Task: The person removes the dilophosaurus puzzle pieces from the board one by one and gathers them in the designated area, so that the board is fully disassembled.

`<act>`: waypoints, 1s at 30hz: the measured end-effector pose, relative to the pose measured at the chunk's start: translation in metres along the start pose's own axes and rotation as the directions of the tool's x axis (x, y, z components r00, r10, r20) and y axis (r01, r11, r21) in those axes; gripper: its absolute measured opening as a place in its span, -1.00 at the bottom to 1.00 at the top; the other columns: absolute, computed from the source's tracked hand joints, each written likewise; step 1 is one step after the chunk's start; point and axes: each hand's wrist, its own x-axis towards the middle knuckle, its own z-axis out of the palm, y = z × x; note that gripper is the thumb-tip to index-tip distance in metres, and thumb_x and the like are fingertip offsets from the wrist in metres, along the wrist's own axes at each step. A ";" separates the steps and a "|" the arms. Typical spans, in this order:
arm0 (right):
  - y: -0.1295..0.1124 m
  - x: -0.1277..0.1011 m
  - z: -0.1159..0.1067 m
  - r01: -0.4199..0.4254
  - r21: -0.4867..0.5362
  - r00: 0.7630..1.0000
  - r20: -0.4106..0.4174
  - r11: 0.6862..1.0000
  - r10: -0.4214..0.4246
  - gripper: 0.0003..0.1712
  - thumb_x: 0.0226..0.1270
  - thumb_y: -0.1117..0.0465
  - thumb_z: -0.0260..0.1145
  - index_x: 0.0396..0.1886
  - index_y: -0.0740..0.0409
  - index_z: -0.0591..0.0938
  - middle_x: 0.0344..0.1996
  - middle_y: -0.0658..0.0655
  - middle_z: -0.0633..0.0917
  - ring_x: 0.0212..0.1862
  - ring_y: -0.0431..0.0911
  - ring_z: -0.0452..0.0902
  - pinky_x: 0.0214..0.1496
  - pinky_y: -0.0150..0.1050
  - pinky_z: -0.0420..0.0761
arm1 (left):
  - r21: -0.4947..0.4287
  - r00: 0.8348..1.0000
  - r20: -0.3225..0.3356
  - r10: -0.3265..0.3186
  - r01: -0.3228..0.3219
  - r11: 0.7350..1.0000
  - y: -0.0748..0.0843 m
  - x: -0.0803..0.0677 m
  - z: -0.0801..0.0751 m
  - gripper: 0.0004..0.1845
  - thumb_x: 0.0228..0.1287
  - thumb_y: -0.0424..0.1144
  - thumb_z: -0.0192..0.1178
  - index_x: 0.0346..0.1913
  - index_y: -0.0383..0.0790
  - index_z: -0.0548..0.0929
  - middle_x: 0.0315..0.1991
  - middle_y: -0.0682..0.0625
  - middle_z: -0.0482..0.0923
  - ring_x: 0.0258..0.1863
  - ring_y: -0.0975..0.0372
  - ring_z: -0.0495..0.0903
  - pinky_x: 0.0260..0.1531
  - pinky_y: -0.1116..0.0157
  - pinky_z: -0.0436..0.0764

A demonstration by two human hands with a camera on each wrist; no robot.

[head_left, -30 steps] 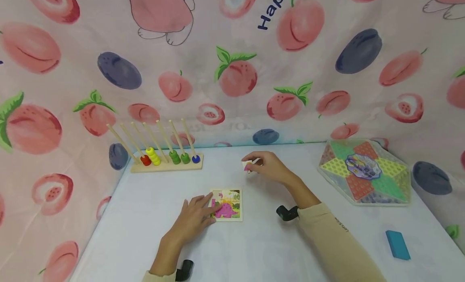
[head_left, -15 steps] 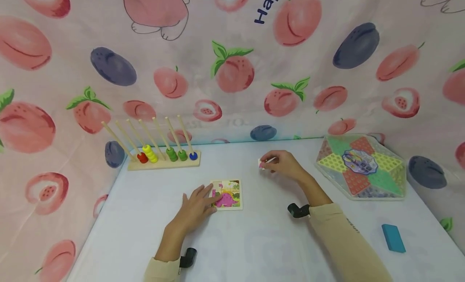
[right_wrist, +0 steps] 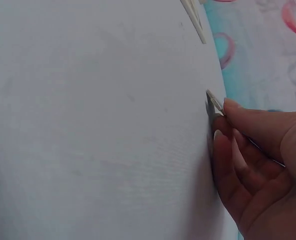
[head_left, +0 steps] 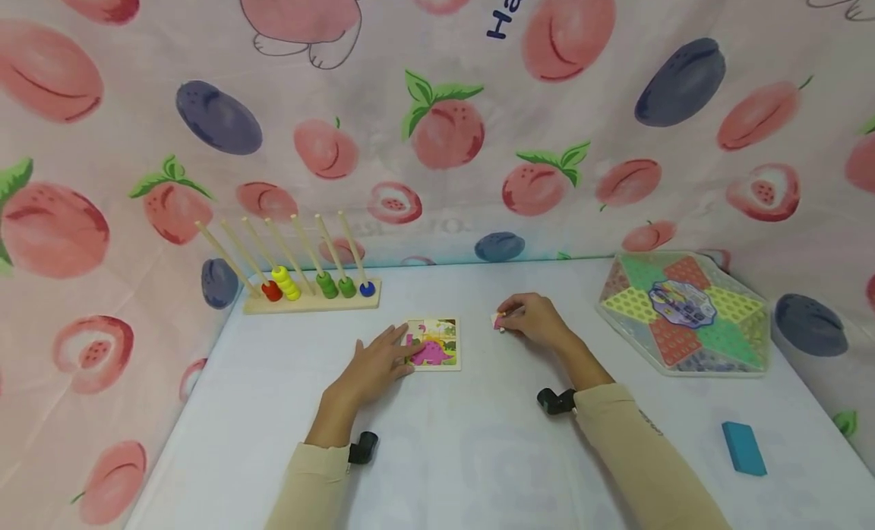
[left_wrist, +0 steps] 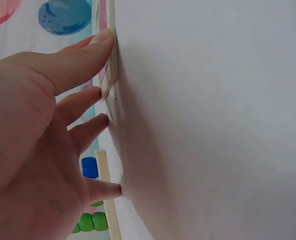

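Observation:
A square dinosaur jigsaw puzzle [head_left: 437, 355] with a pale frame lies flat on the table, a pink dinosaur in its middle. My left hand [head_left: 374, 367] rests on its left side with the fingers spread. In the left wrist view the thumb [left_wrist: 95, 50] touches the puzzle's edge [left_wrist: 111, 60], while the other fingertips reach down at the table. To the right of the puzzle, my right hand [head_left: 540, 322] pinches a small pink-and-white puzzle piece [head_left: 497, 322] between thumb and fingers. Edge-on in the right wrist view, that piece [right_wrist: 215, 101] sits close over the tabletop.
A wooden bead counter [head_left: 311, 305] with upright pegs and coloured beads stands at the back left. At the back right lies a clear hexagonal case [head_left: 683, 348] of coloured parts. A blue block [head_left: 744, 449] rests at the front right. Fruit-patterned cloth [head_left: 451, 203] hangs behind the table.
The puzzle has slid away from the person, with my left hand still on it. My right hand has shifted to the right and lowered, still pinching the puzzle piece.

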 end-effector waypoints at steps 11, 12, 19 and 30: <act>-0.010 0.001 0.012 -0.039 -0.047 0.998 -0.048 0.998 0.037 -0.76 0.21 0.22 0.43 -0.16 0.22 0.68 -0.22 0.17 0.72 -0.46 -0.16 0.54 -0.42 -0.34 0.56 | -0.033 1.000 -0.013 -0.006 0.006 0.999 0.000 0.000 0.004 -0.54 0.31 -0.04 0.25 0.27 0.21 0.54 0.52 0.04 0.13 0.55 0.03 0.01 0.30 -0.44 -0.12; -0.011 0.001 0.013 -0.044 -0.057 0.998 -0.048 0.997 0.041 -0.76 0.21 0.21 0.43 -0.16 0.22 0.68 -0.23 0.17 0.72 -0.45 -0.15 0.55 -0.42 -0.34 0.56 | -0.035 1.000 -0.016 -0.004 0.004 0.999 0.000 0.000 0.004 -0.54 0.30 -0.04 0.25 0.26 0.19 0.55 0.52 0.02 0.14 0.54 0.01 0.02 0.30 -0.44 -0.11; -0.019 0.005 0.016 -0.024 -0.192 0.998 -0.061 0.981 0.013 -0.76 0.24 0.18 0.41 -0.18 0.23 0.69 -0.22 0.17 0.70 -0.22 -0.05 0.54 -0.19 -0.23 0.58 | -0.020 1.000 -0.016 -0.006 0.006 1.000 0.000 -0.001 0.000 -0.53 0.30 -0.03 0.26 0.27 0.21 0.54 0.51 0.04 0.17 0.54 0.03 0.02 0.30 -0.44 -0.12; -0.021 0.002 0.014 -0.096 -0.291 0.993 -0.095 0.952 0.071 -0.74 0.20 0.08 0.45 -0.23 0.15 0.70 -0.20 0.12 0.66 -0.11 0.01 0.54 -0.04 -0.08 0.57 | -0.017 1.000 -0.007 0.003 -0.003 1.000 -0.001 0.002 0.001 -0.53 0.30 -0.01 0.25 0.27 0.22 0.53 0.51 0.04 0.16 0.55 0.04 0.01 0.29 -0.45 -0.13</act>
